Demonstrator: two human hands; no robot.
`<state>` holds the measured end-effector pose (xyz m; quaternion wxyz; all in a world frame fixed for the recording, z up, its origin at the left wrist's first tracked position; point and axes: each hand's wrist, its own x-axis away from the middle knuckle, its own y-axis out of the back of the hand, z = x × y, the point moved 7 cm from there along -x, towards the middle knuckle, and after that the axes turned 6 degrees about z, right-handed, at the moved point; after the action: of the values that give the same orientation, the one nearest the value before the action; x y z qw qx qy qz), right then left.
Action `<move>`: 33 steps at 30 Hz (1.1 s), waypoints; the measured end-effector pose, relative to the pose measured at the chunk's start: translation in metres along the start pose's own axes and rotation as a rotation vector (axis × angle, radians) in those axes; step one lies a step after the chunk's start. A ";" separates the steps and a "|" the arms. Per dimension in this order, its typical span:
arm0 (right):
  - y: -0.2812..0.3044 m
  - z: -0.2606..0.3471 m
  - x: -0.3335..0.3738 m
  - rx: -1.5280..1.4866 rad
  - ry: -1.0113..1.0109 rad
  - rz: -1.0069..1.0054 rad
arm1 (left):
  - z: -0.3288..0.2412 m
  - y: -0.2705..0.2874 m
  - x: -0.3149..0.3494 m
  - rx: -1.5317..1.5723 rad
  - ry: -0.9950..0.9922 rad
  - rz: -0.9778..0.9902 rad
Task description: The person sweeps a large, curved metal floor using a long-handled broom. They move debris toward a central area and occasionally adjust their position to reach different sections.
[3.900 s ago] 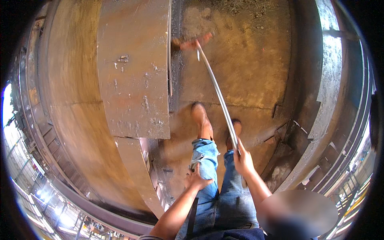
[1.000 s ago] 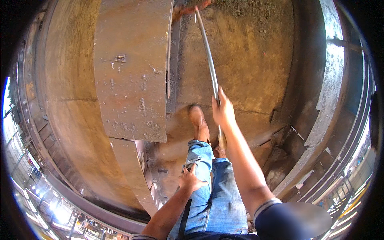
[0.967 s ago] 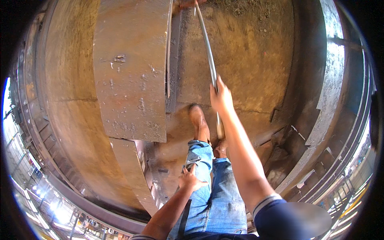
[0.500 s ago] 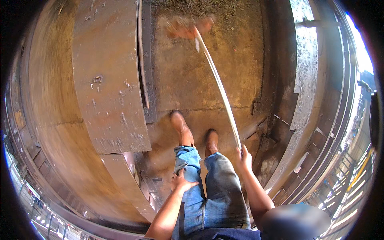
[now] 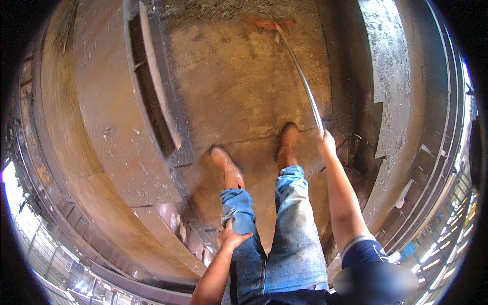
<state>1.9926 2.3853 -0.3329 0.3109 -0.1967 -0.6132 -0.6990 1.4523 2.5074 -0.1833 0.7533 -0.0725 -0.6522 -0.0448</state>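
Note:
My right hand (image 5: 327, 144) is closed round the upper end of a long pale handle, reaching forward and to the right. It belongs to a broom (image 5: 307, 84) whose reddish head (image 5: 272, 24) rests on the brown, stained floor (image 5: 244, 86) near the top of the view. Loose dark debris (image 5: 213, 9) lies on the floor just beyond and left of the broom head. My left hand (image 5: 233, 236) lies on my left thigh with its fingers spread and holds nothing.
On the left stands a large brown metal plate (image 5: 114, 101), with a long narrow slot (image 5: 147, 76) beside it. To the right runs a ledge with a whitish, peeling sheet (image 5: 389, 61). Several angular dark metal pieces lie right of my feet.
My right arm has stretched forward, pushing the broom head farther away and to the right. My right foot has stepped forward. The left hand has stayed on the thigh.

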 end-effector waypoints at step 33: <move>0.156 -0.154 0.151 -0.736 -0.409 0.882 | -0.173 -0.028 0.028 -0.018 0.145 -0.024</move>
<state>2.0036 2.1970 -0.1453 0.3584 -0.6570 -0.2393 -0.6185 1.6203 2.4517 -0.1779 0.7972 -0.0681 -0.5963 -0.0647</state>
